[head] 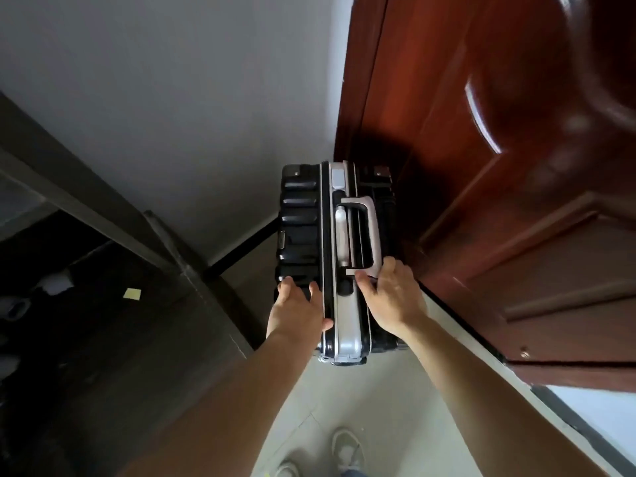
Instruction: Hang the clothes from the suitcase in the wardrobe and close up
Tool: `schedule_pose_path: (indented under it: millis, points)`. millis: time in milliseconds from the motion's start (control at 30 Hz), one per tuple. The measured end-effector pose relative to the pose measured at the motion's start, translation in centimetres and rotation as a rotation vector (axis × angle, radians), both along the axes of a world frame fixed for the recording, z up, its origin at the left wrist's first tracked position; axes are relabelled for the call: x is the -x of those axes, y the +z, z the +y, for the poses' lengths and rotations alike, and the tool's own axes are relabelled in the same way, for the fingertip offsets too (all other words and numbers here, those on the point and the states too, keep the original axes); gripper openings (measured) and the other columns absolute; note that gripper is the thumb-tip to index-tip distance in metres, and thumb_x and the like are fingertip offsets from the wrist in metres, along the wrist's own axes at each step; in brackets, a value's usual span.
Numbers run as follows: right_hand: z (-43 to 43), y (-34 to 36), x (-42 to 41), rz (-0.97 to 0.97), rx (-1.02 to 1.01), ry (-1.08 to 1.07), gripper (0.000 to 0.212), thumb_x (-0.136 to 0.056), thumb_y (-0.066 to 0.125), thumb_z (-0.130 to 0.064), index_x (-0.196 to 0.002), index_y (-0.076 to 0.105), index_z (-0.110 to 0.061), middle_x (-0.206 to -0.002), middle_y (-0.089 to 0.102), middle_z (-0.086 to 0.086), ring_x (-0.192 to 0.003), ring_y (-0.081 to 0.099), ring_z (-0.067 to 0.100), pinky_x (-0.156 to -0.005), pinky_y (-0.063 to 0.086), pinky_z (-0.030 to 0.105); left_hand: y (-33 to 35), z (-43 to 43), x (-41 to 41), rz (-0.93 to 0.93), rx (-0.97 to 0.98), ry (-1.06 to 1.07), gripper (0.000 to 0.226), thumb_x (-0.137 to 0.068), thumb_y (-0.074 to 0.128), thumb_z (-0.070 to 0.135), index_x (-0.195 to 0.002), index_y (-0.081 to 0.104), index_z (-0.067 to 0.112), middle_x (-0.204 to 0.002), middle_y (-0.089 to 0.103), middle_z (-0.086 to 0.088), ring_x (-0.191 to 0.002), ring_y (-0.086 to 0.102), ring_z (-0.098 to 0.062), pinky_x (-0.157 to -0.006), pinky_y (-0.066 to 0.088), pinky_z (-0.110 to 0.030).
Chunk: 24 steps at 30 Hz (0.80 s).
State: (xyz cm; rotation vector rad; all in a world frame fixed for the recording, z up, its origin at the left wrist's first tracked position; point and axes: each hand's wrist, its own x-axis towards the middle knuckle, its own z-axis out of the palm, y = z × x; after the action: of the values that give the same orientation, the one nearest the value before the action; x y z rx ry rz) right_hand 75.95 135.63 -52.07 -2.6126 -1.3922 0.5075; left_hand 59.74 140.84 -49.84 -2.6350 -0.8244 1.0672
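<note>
The closed suitcase (299, 218) stands upright on the floor (395, 407) at 12 o'clock, its top's long axis running 6 to 12. The left grip (297, 304) lies spread flat on the black shell. The right grip (392, 297), fingers straight, touches the near end of the silver handle (373, 228), clasping nothing.

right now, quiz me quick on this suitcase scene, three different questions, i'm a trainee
1. True or false: the suitcase lies flat and open.
2. Which hand is at the silver handle? A left, B right.
3. Fill in: the red-brown door stands on the suitcase's ____ side.
Key: 1 false, it stands upright, closed. 2 B, right hand; left hand rests on the suitcase top. 3 right.
</note>
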Motion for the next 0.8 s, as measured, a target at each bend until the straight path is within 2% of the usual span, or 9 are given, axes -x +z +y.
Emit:
schedule_pose_path:
  millis: [100, 167, 233, 300, 433, 567, 700, 800]
  points:
    - [-0.1, -0.3, 1.3, 0.048, -0.057, 0.220, 0.078, -0.094, 0.051, -0.051, -0.148, 0.027, 0.000, -0.142, 0.041, 0.016, -0.131, 0.039, 0.028, -0.110, 0.036, 0.034, 1.0, 1.5, 0.6, 0.030, -0.044, 0.009, 0.061, -0.102, 0.039, 0.026, -0.155, 0.009, 0.014, -0.150, 0.025, -0.031, -0.131, 0.034, -0.053, -0.114, 0.010, -0.054]
    - [0.2, -0.6, 1.9, 0.099, -0.010, 0.344, 0.086, -0.094, 0.049, -0.054, -0.155, 0.013, -0.004, -0.160, 0.017, 0.015, -0.148, 0.018, 0.026, -0.120, 0.019, 0.033, 1.2, 2.1, 1.0, 0.042, -0.035, 0.033, 0.061, -0.102, 0.040, 0.021, -0.155, 0.009, 0.018, -0.153, 0.020, -0.028, -0.128, 0.037, -0.053, -0.114, 0.013, -0.056]
    - [1.6, -0.8, 1.9, 0.098, 0.014, 0.468, 0.084, -0.096, 0.042, -0.057, -0.156, 0.009, -0.009, -0.164, -0.001, 0.012, -0.152, -0.002, 0.023, -0.120, 0.001, 0.032, 0.7, 2.7, 1.4, 0.054, -0.057, 0.123, 0.060, -0.103, 0.033, 0.027, -0.154, 0.006, 0.011, -0.150, 0.026, -0.028, -0.127, 0.039, -0.051, -0.114, 0.014, -0.055]
    - [3.8, -0.5, 1.8, 0.096, 0.041, 0.560, 0.082, -0.097, 0.040, -0.057, -0.157, 0.005, -0.012, -0.164, -0.009, 0.009, -0.151, -0.010, 0.022, -0.117, -0.006, 0.029, 0.0, 3.5, 2.0, 0.044, -0.081, 0.241, 0.063, -0.102, 0.022, 0.036, -0.153, 0.005, 0.002, -0.143, 0.038, -0.030, -0.126, 0.042, -0.048, -0.113, 0.013, -0.053]
    - [7.5, 0.1, 2.6, 0.099, 0.157, 0.645, 0.081, -0.099, 0.040, -0.053, -0.156, -0.003, -0.014, -0.163, -0.017, 0.008, -0.150, -0.014, 0.022, -0.120, -0.002, 0.035, 0.2, 4.6, 3.1, -0.040, -0.113, 0.431, 0.072, -0.102, 0.011, 0.049, -0.150, 0.003, -0.004, -0.128, 0.052, -0.029, -0.126, 0.045, -0.043, -0.115, 0.015, -0.044]
    - [10.4, 0.3, 3.8, 0.069, 0.263, 0.706, 0.081, -0.100, 0.038, -0.052, -0.155, -0.010, -0.015, -0.161, -0.023, 0.006, -0.149, -0.016, 0.022, -0.123, 0.002, 0.040, 0.5, 5.7, 4.0, -0.096, -0.081, 0.575, 0.074, -0.101, 0.011, 0.054, -0.151, 0.005, 0.000, -0.131, 0.052, -0.023, -0.129, 0.042, -0.036, -0.114, 0.018, -0.041]
    - [11.7, 0.9, 4.2, 0.013, 0.353, 0.702, 0.081, -0.100, 0.036, -0.053, -0.155, -0.014, -0.019, -0.161, -0.024, 0.002, -0.150, -0.015, 0.024, -0.123, 0.007, 0.045, 0.0, 6.0, 5.4, -0.204, -0.060, 0.631, 0.071, -0.101, 0.016, 0.053, -0.153, 0.002, 0.007, -0.142, 0.040, -0.017, -0.133, 0.035, -0.030, -0.118, 0.015, -0.040]
    - [10.8, 1.4, 4.7, -0.015, 0.377, 0.656, 0.077, -0.100, 0.032, -0.056, -0.155, -0.011, -0.024, -0.162, -0.020, -0.001, -0.151, -0.009, 0.026, -0.122, 0.011, 0.044, 0.0, 5.1, 6.4, -0.239, 0.017, 0.708, 0.072, -0.101, 0.022, 0.051, -0.154, -0.005, 0.011, -0.153, 0.023, -0.020, -0.143, 0.022, -0.033, -0.121, 0.010, -0.041]
